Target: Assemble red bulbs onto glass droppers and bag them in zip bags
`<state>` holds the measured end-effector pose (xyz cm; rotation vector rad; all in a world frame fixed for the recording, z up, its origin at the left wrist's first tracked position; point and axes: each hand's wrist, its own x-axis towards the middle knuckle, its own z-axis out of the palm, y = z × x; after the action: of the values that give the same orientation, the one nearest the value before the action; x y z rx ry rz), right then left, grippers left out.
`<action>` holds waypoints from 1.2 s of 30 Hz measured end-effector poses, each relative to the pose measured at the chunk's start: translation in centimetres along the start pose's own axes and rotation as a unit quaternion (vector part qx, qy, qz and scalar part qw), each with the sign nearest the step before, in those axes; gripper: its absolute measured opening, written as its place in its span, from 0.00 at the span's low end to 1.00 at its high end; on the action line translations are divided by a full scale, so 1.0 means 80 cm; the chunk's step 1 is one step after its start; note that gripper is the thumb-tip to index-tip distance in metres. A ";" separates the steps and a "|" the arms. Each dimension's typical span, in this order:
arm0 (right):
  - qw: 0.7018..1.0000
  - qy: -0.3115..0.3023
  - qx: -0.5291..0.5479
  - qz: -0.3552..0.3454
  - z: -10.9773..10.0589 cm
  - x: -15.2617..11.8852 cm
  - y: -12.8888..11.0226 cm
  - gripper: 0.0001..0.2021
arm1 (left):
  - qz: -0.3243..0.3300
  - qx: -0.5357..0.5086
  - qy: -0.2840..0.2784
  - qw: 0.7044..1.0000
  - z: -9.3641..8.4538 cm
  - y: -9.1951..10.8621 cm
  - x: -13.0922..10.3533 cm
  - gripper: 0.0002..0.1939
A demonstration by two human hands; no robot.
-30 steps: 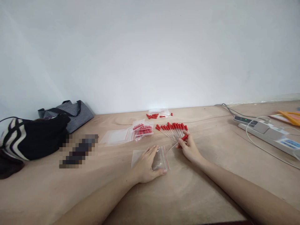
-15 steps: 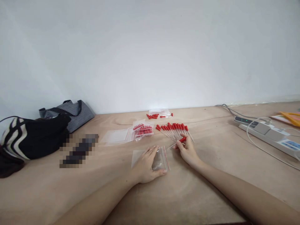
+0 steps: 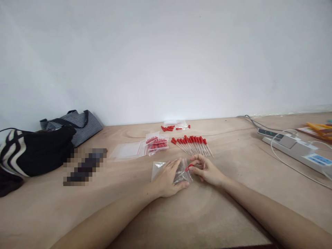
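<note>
My left hand point(image 3: 168, 180) lies flat over a clear zip bag point(image 3: 181, 175) with a red seal line, thumb spread from the fingers, pressing it on the table. My right hand point(image 3: 207, 172) is closed, pinching a dropper by its red rubber bulb point(image 3: 189, 166) at the bag's mouth. The thin stem points left and seems to be within the bag, though it hardly shows. Just beyond my right hand, several red-bulbed droppers point(image 3: 194, 143) lie side by side in a fan.
Filled zip bags point(image 3: 158, 144) with red bulbs lie behind my left hand, beside flat clear bags point(image 3: 127, 150). Loose red bulbs point(image 3: 168, 128) sit near the wall. A power strip point(image 3: 293, 148) with cables is at right; a striped bag point(image 3: 88, 128) and black bag point(image 3: 49, 152) at left.
My right hand has moved left and slightly nearer me, bringing the dropper from beside the fan to the bag's mouth. The bag and my left hand have shifted slightly right.
</note>
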<state>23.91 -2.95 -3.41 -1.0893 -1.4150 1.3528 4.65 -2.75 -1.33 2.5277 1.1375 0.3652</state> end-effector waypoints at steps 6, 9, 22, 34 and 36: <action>0.993 -0.100 -0.051 0.026 -0.029 0.001 -0.006 0.15 | 0.038 0.026 0.075 0.996 0.002 0.013 0.014 0.40; 0.991 -0.107 -0.070 0.025 -0.032 0.003 -0.007 0.15 | 0.081 0.022 0.076 0.994 -0.014 -0.001 -0.006 0.34; 0.979 -0.126 -0.140 -0.072 -0.018 0.007 -0.003 0.14 | 0.048 -0.041 -0.061 0.996 -0.039 -0.032 -0.041 0.28; 0.921 0.221 -0.322 -0.002 -0.087 0.060 -0.016 0.06 | 0.049 -0.014 -0.020 0.998 -0.036 -0.035 -0.044 0.22; 0.900 0.273 -0.339 0.018 -0.101 0.081 -0.018 0.07 | 0.046 -0.017 -0.011 0.999 -0.034 -0.029 -0.045 0.22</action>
<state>30.19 5.23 -1.64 -1.7812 -1.4479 0.4703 -0.19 -3.51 -0.14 2.5534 0.9998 0.3771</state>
